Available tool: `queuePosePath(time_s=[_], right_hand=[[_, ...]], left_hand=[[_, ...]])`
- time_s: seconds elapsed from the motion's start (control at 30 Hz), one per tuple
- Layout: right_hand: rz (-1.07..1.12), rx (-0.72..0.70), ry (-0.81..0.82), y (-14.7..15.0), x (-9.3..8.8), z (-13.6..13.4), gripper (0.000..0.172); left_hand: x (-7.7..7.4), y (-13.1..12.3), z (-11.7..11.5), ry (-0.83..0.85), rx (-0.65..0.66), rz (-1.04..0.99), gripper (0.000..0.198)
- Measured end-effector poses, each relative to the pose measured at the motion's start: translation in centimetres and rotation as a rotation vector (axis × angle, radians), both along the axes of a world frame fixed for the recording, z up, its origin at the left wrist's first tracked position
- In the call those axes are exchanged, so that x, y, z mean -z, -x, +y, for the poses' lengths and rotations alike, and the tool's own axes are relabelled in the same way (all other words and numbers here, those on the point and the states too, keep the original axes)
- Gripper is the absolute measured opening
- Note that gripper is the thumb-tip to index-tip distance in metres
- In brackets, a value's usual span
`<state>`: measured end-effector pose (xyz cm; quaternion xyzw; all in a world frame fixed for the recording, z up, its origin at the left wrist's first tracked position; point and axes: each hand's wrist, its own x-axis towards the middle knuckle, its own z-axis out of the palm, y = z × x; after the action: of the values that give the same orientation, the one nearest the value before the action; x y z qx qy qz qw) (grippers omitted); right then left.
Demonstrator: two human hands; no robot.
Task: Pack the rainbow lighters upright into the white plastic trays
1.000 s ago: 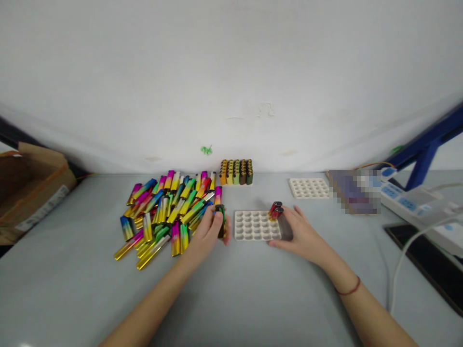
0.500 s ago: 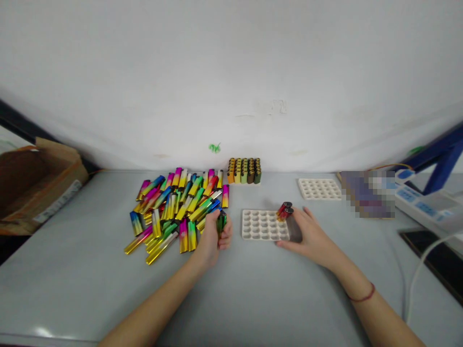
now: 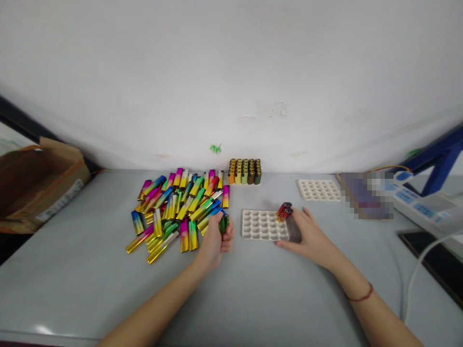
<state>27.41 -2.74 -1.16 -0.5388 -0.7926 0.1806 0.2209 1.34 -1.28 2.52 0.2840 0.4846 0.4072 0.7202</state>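
A: What is at the far left?

B: An open cardboard box [image 3: 36, 183] at the edge of a grey table [image 3: 90, 289], in front of a white wall.

A: And next to it?

B: A loose pile of lighters [image 3: 173, 207] in bright metallic colours, lying flat and crossing each other. Behind its right end, by the wall, a block of lighters [image 3: 245, 172] stands upright, packed in rows.

A: Where is the left hand?

B: The left hand [image 3: 215, 241] is at the pile's right edge, its fingers curled tight around a green lighter [image 3: 223, 224], which is held roughly upright just above the table.

A: What lies to its right?

B: A white tray [image 3: 262, 225] with rows of round hollows. Two red lighters [image 3: 284, 212] stand in its far right corner, touching each other.

A: And the right hand?

B: The right hand [image 3: 311, 238] rests on the table against the tray's right edge, its fingers loosely stretched and holding nothing. A red string [image 3: 360, 294] circles that wrist.

A: Further right?

B: A second tray [image 3: 318, 189] with nothing in it, nearer the wall, then a white power strip [image 3: 423, 207] and a white cable [image 3: 415, 279].
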Motion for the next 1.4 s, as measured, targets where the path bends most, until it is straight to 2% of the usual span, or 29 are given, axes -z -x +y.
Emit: queuePosePath(time_s=[0.13, 0.4, 0.57, 0.67, 0.73, 0.87, 0.97, 1.07, 1.2, 1.4], right_hand=[[0.000, 0.000, -0.002, 0.0, 0.0, 0.0, 0.072], [-0.006, -0.005, -0.001, 0.1, 0.1, 0.1, 0.071], [0.012, -0.004, -0.008, 0.1, 0.1, 0.1, 0.073], [0.018, -0.001, -0.002, 0.1, 0.0, 0.1, 0.074], [0.015, 0.000, 0.006, 0.2, 0.1, 0.0, 0.075], [0.024, -0.004, 0.002, 0.2, 0.1, 0.1, 0.078], [0.033, -0.002, -0.001, 0.2, 0.1, 0.1, 0.079], [0.032, 0.003, 0.024, 0.4, -0.1, 0.2, 0.080], [0.039, 0.008, 0.043, 0.6, -0.4, 0.2, 0.082], [0.059, 0.005, 0.052, 0.8, -0.8, 0.2, 0.083]], left_hand=[[-0.1, 0.0, -0.1, -0.008, 0.008, 0.006, 0.053], [-0.1, 0.1, -0.2, -0.032, 0.028, 0.003, 0.044], [0.3, -0.2, 0.0, -0.089, -0.016, 0.045, 0.050], [0.7, -0.4, 0.4, -0.132, 0.027, 0.019, 0.057], [0.7, -0.5, 0.5, -0.231, 0.046, 0.017, 0.058], [-0.7, -1.0, 0.4, -0.515, 0.092, 0.123, 0.040], [-2.2, -2.1, 0.5, -0.598, 0.172, 0.227, 0.038], [-2.9, -3.7, 0.8, -0.672, 0.217, 0.299, 0.034], [-2.3, -5.2, 0.9, -0.734, 0.258, 0.447, 0.020], [-1.0, -6.3, 0.6, -0.759, 0.248, 0.567, 0.017]])
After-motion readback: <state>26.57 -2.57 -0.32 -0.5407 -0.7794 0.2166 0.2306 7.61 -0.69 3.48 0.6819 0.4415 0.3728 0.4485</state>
